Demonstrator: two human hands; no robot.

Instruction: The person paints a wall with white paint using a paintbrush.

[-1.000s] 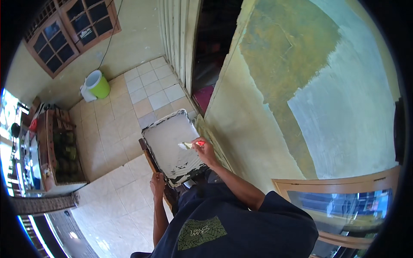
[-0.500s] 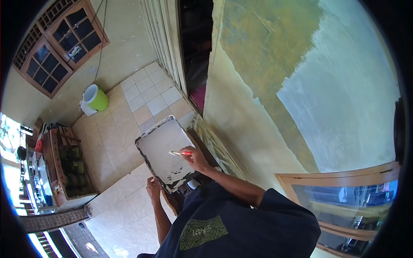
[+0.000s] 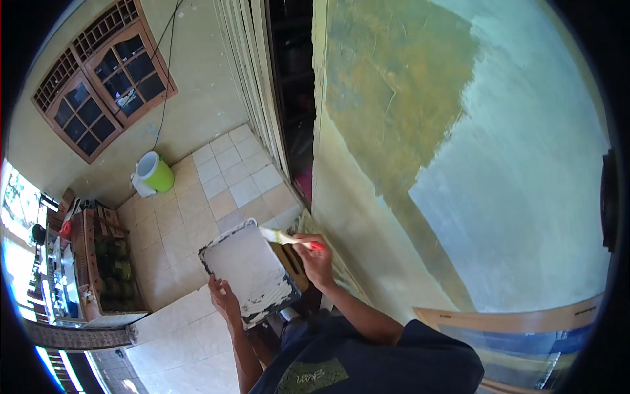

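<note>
A dark-edged paint tray (image 3: 203,255) with white paint (image 3: 246,266) in it is in front of me, tilted in view. My left hand (image 3: 225,302) grips its left edge, fingers curled over the rim. Its lower part shows thick, streaky paint over dark patches. My right hand (image 3: 316,264) is closed round the handle of a paintbrush (image 3: 281,237) with a red end. The brush's pale, paint-coated bristles point left, over the tray's far right corner.
Close on my right stands a wall (image 3: 505,171), partly coated pale, partly bare greenish-brown. A framed glass window (image 3: 525,341) is at lower right. A doorway (image 3: 292,85) opens ahead. A green bucket (image 3: 157,176) and a wooden crate of green round things (image 3: 115,272) stand left.
My right hand has lifted the brush off the paint and moved it right, to the tray's edge. My left hand has shifted up along the left rim. The view has tilted upward.
</note>
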